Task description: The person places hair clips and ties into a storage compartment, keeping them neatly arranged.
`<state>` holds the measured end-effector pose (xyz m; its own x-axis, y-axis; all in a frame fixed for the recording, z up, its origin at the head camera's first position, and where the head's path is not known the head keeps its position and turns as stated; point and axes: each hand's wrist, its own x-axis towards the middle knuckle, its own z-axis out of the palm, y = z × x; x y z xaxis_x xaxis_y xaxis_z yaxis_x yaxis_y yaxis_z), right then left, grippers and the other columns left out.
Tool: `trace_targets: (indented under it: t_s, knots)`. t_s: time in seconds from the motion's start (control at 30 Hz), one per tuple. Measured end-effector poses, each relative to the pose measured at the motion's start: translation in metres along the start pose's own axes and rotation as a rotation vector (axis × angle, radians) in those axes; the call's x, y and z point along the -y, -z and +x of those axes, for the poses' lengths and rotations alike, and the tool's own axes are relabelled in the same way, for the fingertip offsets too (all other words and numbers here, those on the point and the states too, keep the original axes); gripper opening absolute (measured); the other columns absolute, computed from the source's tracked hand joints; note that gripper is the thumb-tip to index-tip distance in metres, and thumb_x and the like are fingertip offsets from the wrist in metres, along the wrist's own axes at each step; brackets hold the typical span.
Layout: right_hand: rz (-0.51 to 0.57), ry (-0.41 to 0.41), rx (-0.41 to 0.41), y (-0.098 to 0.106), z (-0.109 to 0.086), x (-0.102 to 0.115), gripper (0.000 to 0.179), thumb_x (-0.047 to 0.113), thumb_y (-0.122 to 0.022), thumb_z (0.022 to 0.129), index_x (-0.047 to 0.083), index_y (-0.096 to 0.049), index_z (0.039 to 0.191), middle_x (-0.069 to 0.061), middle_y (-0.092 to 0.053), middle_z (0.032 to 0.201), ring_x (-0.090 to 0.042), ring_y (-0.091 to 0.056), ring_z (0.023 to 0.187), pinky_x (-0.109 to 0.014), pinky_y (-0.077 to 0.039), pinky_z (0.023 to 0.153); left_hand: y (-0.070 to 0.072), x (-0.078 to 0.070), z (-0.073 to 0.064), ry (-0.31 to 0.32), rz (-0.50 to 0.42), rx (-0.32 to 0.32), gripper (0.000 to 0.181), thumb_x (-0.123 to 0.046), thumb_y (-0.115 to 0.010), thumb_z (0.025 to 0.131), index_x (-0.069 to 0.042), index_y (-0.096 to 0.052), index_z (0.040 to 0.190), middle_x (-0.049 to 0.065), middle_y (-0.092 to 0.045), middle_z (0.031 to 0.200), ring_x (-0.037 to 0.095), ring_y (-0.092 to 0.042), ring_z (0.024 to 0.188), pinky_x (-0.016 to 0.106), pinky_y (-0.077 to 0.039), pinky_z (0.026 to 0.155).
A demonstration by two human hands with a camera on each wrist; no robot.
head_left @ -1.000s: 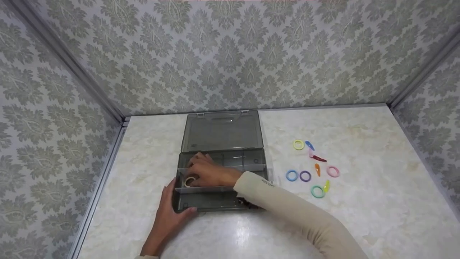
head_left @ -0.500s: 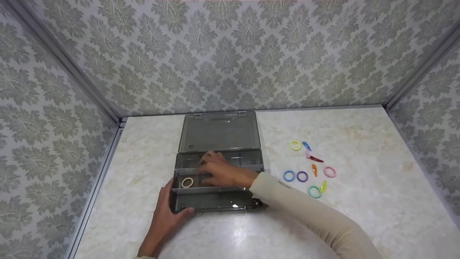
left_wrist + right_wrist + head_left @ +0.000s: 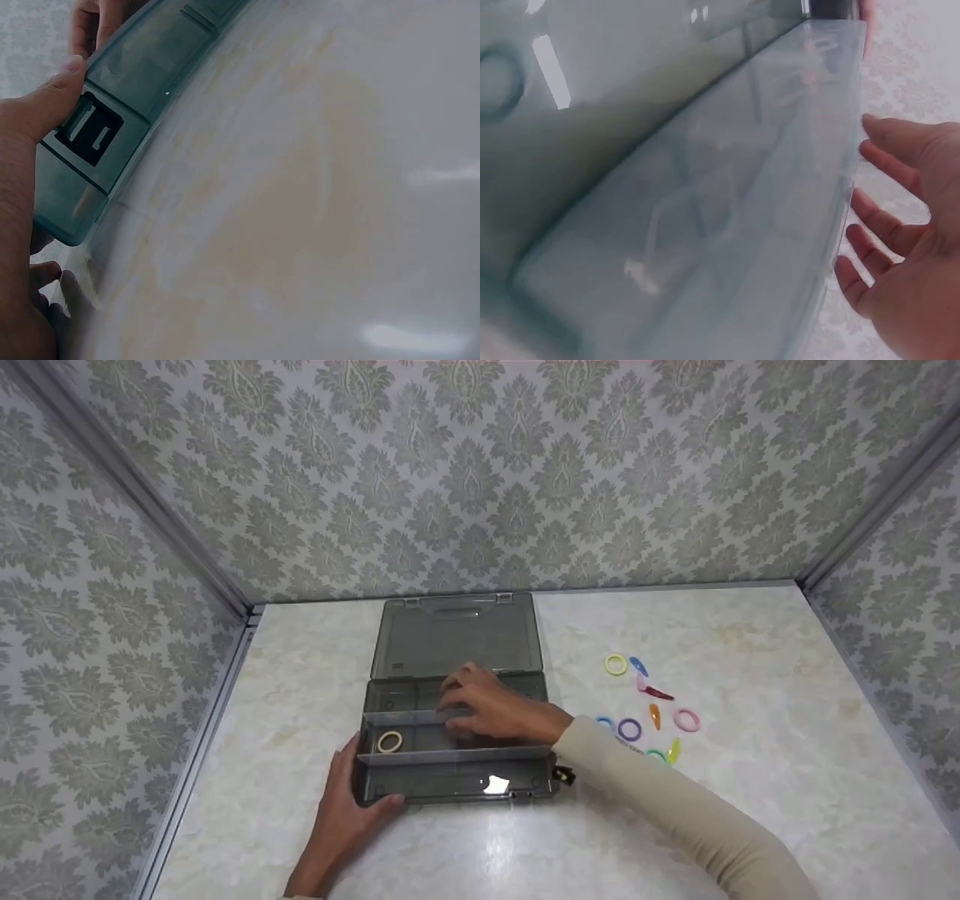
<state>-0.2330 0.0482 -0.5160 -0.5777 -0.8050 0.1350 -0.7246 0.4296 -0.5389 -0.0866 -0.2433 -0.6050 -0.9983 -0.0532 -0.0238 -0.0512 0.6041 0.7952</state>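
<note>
A grey see-through plastic storage box (image 3: 450,784) with lengthwise compartments lies with its lid (image 3: 457,637) laid back. My left hand (image 3: 346,802) grips its front left corner; in the left wrist view the thumb presses near the black latch slot on the wall. In the middle compartment, at its left end, lies a beige hair tie (image 3: 389,742). My right hand (image 3: 491,705) hovers over the middle and back compartments, fingers loosely bent and holding nothing. The right wrist view shows that hand's spread fingers beside a clear divider (image 3: 705,187).
Right of the box lie hair ties in several colours, such as yellow (image 3: 616,664), purple (image 3: 629,729) and pink (image 3: 686,720). Snap hair clips, including an orange one (image 3: 655,716) and a dark red one (image 3: 659,693), lie among them. A small black item (image 3: 564,775) sits by the box's front right corner.
My right hand has left the beige hair tie at the compartment's left end and moved right across the box. The left hand keeps its grip on the corner.
</note>
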Motion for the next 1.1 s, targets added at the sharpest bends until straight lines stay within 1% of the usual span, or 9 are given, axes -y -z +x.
trace_targets:
  t_s: [0.1, 0.27, 0.43, 0.57, 0.77, 0.87, 0.93, 1.03, 1.1]
  knots:
    - [-0.005, -0.002, -0.014, 0.006, -0.005, -0.003, 0.027, 0.019, -0.081, 0.103, 0.006, -0.081, 0.127, -0.018, -0.064, 0.145, -0.037, -0.049, 0.137, -0.06, -0.041, 0.118, 0.0, -0.001, 0.0, 0.01, 0.0, 0.004, 0.126, -0.062, -0.092, 0.084, -0.018, -0.019, 0.177, 0.013, -0.025, 0.18, 0.036, -0.016, 0.169, 0.051, -0.001, 0.139]
    - [0.003, -0.016, -0.048, 0.015, -0.017, -0.008, 0.027, 0.018, -0.082, 0.103, 0.006, -0.081, 0.127, -0.018, -0.063, 0.144, -0.037, -0.049, 0.137, -0.061, -0.045, 0.116, 0.0, -0.001, 0.001, 0.002, 0.003, -0.001, 0.126, -0.06, -0.092, 0.085, -0.017, -0.019, 0.177, 0.014, -0.025, 0.18, 0.036, -0.016, 0.169, 0.052, -0.002, 0.139]
    - [0.048, -0.062, -0.079, 0.023, -0.032, -0.019, 0.029, 0.017, -0.081, 0.103, 0.005, -0.079, 0.129, -0.017, -0.06, 0.146, -0.036, -0.048, 0.137, -0.06, -0.046, 0.115, 0.001, 0.001, 0.001, -0.003, 0.002, -0.006, 0.124, -0.059, -0.093, 0.085, -0.018, -0.02, 0.177, 0.014, -0.026, 0.179, 0.036, -0.016, 0.169, 0.054, -0.003, 0.139]
    - [0.063, -0.071, -0.108, 0.024, -0.044, -0.03, 0.029, 0.016, -0.08, 0.103, 0.003, -0.078, 0.129, -0.02, -0.059, 0.145, -0.037, -0.048, 0.135, -0.06, -0.047, 0.114, 0.002, 0.002, 0.0, 0.007, 0.002, -0.006, 0.124, -0.058, -0.093, 0.085, -0.018, -0.02, 0.177, 0.014, -0.025, 0.179, 0.037, -0.016, 0.169, 0.057, -0.005, 0.138]
    - [0.024, -0.052, -0.173, 0.022, -0.064, -0.045, 0.027, 0.016, -0.082, 0.102, 0.002, -0.079, 0.125, -0.022, -0.063, 0.14, -0.041, -0.052, 0.133, -0.065, -0.044, 0.112, 0.002, 0.002, 0.0, 0.003, 0.006, -0.004, 0.124, -0.058, -0.093, 0.085, -0.017, -0.02, 0.176, 0.015, -0.025, 0.179, 0.038, -0.015, 0.169, 0.058, -0.006, 0.138]
    - [0.019, -0.061, -0.207, 0.022, -0.074, -0.05, 0.026, 0.016, -0.082, 0.101, 0.003, -0.08, 0.124, -0.021, -0.064, 0.14, -0.041, -0.051, 0.135, -0.066, -0.043, 0.113, 0.001, 0.001, 0.0, -0.008, 0.007, -0.007, 0.124, -0.057, -0.093, 0.085, -0.016, -0.02, 0.177, 0.016, -0.025, 0.179, 0.039, -0.015, 0.169, 0.057, -0.005, 0.138]
    - [0.018, -0.066, -0.231, 0.023, -0.081, -0.052, 0.026, 0.015, -0.083, 0.101, 0.003, -0.08, 0.124, -0.021, -0.063, 0.141, -0.042, -0.05, 0.136, -0.066, -0.041, 0.114, 0.001, 0.002, 0.001, -0.016, 0.01, -0.012, 0.124, -0.057, -0.093, 0.085, -0.015, -0.02, 0.176, 0.017, -0.025, 0.179, 0.039, -0.016, 0.169, 0.053, -0.003, 0.139]
    - [0.025, -0.073, -0.277, 0.024, -0.091, -0.055, 0.026, 0.012, -0.083, 0.099, 0.001, -0.079, 0.122, -0.022, -0.063, 0.141, -0.043, -0.05, 0.137, -0.067, -0.04, 0.115, -0.001, 0.002, 0.001, -0.032, 0.012, -0.02, 0.124, -0.056, -0.094, 0.085, -0.013, -0.02, 0.176, 0.017, -0.026, 0.179, 0.039, -0.019, 0.168, 0.049, 0.0, 0.139]
    - [0.03, -0.077, -0.306, 0.024, -0.098, -0.057, 0.026, 0.01, -0.084, 0.098, 0.0, -0.079, 0.122, -0.023, -0.063, 0.14, -0.044, -0.05, 0.137, -0.068, -0.04, 0.114, -0.001, 0.002, 0.002, -0.036, 0.007, -0.018, 0.124, -0.056, -0.094, 0.085, -0.013, -0.02, 0.176, 0.017, -0.026, 0.179, 0.039, -0.02, 0.168, 0.048, 0.0, 0.139]
